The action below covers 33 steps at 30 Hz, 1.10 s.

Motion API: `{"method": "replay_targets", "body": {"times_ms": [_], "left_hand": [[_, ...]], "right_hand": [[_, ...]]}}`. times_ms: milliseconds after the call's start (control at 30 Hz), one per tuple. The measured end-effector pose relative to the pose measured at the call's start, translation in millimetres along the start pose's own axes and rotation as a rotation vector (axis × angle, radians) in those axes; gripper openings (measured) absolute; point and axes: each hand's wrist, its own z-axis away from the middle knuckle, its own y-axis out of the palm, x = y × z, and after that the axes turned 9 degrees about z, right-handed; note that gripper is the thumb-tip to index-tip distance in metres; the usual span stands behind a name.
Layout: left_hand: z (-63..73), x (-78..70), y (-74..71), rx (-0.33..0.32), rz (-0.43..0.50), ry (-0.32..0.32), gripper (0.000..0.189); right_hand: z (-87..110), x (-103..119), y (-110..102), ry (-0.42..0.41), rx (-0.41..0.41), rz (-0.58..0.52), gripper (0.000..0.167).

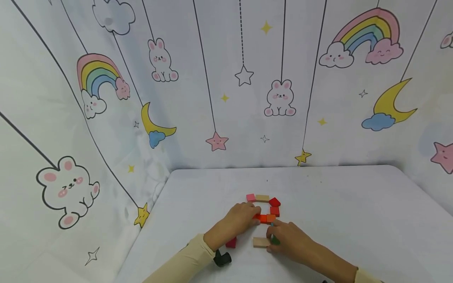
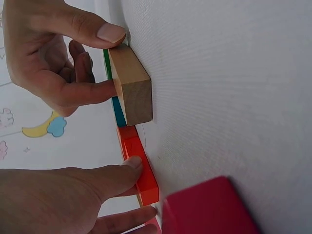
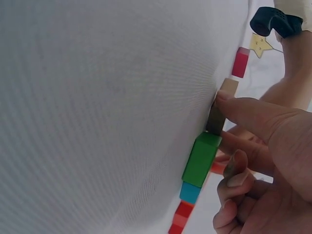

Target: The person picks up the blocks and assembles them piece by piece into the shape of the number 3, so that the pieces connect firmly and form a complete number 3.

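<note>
My left hand (image 1: 238, 218) is at the left end of a short row, pinching an orange-red block (image 2: 147, 178) between thumb and fingers. An orange block (image 1: 271, 217) adjoins it on the right. Nearer to me, my right hand (image 1: 293, 240) pinches a plain wooden block (image 1: 260, 242) by its right end, thumb on the near side and index finger behind. Next to that end lies a green block (image 3: 201, 158), followed by a blue block (image 3: 189, 192). In the head view, my right fingers partly cover the green and blue blocks.
Beyond my hands, a pink block (image 1: 250, 197), a wooden block (image 1: 262, 198), a red pointed block (image 1: 274, 202) and a red block (image 1: 274, 211) form a curve. A crimson block (image 1: 231, 243) lies by my left forearm. Patterned cloth (image 1: 244, 118) hangs behind the white table (image 1: 198, 196).
</note>
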Motion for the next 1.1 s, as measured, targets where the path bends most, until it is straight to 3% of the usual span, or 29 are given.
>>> {"method": "replay_targets", "body": {"times_ms": [767,967,1100], "left_hand": [[1.1,0.3,0.1,0.002,0.014,-0.005,0.026],[2.2,0.3,-0.8,-0.007,0.007,0.005,0.025],[0.5,1.1,-0.5,-0.009,0.003,0.012,0.023]], "right_hand": [[2.8,-7.0,4.3,-0.009,-0.021,0.025,0.033],[2.6,-2.7,2.6,0.024,-0.010,0.012,0.036],[4.8,4.1,0.2,-0.028,-0.061,0.024,0.035]]}}
